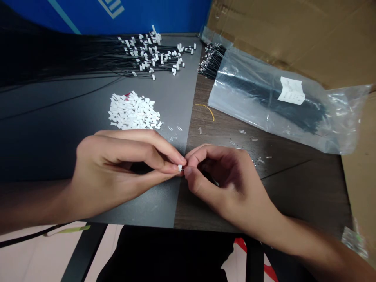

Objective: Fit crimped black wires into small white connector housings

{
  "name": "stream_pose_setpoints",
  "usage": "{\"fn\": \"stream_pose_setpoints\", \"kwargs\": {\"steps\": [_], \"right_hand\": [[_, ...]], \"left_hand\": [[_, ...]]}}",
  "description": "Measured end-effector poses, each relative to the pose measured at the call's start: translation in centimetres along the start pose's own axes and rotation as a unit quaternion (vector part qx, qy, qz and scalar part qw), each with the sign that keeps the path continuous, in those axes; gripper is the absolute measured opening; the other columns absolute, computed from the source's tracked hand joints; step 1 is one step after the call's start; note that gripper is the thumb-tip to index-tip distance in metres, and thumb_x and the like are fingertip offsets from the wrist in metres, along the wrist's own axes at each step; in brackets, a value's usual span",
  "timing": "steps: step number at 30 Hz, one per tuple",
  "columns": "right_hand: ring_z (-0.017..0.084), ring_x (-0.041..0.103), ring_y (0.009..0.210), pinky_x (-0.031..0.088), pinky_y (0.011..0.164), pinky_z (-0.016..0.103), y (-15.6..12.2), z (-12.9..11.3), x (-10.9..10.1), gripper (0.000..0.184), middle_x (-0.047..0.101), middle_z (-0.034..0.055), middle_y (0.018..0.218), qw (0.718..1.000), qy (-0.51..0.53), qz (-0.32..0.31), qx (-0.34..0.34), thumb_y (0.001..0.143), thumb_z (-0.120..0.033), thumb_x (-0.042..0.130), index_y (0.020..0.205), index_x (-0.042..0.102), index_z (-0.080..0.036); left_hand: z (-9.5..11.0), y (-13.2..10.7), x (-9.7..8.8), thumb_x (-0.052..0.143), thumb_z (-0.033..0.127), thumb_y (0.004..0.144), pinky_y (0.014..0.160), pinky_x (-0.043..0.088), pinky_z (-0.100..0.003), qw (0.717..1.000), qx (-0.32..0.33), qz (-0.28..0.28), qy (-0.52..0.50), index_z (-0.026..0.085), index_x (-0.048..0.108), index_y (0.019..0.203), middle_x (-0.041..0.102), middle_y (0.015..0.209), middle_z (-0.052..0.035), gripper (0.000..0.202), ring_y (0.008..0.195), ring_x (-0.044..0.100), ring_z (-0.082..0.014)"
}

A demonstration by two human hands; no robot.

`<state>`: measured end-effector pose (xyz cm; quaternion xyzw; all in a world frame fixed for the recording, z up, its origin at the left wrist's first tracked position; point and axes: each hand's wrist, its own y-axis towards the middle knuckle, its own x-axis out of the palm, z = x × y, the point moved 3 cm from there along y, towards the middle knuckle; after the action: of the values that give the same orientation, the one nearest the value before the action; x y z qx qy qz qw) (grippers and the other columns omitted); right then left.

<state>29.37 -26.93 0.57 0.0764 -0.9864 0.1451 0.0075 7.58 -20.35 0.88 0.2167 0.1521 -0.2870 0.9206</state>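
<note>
My left hand [126, 164] pinches a small white plastic connector housing [180, 167] between thumb and fingertips. Right against it, my right hand [223, 176] is closed in a pinch, its thumb and index tips touching the housing's side. A thin black wire [288, 169] runs out from behind my right hand; its end at the fingertips is mostly hidden. Just beyond my left hand lies a pile of loose white connector housings [133, 111]. Farther back, a bundle of black wires [96, 55] has white housings on its ends.
At the right, a clear plastic bag [264, 94] holds black wires with bare metal-tipped ends [210, 58] sticking out. Small clear bits [242, 131] and a yellow strand [207, 111] lie on the table [308, 196]. Cardboard [293, 35] and a blue panel [164, 17] stand behind.
</note>
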Motion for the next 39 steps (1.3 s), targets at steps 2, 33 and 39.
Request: {"fn": "stream_pose_setpoints", "kwargs": {"steps": [2,33,39], "right_hand": [[0.017,0.075,0.078,0.059,0.069,0.025,-0.06,-0.03,-0.02,0.017,0.083,0.0016,0.086,1.000,-0.002,-0.002,0.003,0.090,-0.012,0.090,0.086,0.078,-0.022],[0.017,0.071,0.080,0.059,0.074,0.028,0.13,0.04,-0.01,0.032,0.080,0.0001,0.085,0.999,0.031,-0.015,-0.001,0.097,-0.028,0.107,0.086,0.077,-0.022],[0.017,0.073,0.081,0.058,0.073,0.027,0.06,0.35,-0.05,0.027,0.081,0.0007,0.088,0.999,0.040,-0.013,0.010,0.096,-0.023,0.106,0.089,0.080,-0.022]], "left_hand": [[0.08,0.06,-0.07,0.099,0.024,0.107,0.070,0.078,-0.040,1.000,0.006,0.003,0.002,0.043,0.100,0.094,0.100,0.104,0.0050,0.022,0.079,0.094,-0.0241],[0.17,0.18,-0.02,0.100,0.024,0.105,0.076,0.079,-0.036,1.000,-0.003,-0.002,0.012,0.041,0.096,0.090,0.100,0.105,0.0058,0.023,0.080,0.093,-0.0229],[0.44,0.18,-0.25,0.099,0.025,0.105,0.071,0.078,-0.041,1.000,-0.006,-0.012,0.020,0.045,0.099,0.092,0.100,0.104,0.0085,0.024,0.077,0.093,-0.0239]]}}
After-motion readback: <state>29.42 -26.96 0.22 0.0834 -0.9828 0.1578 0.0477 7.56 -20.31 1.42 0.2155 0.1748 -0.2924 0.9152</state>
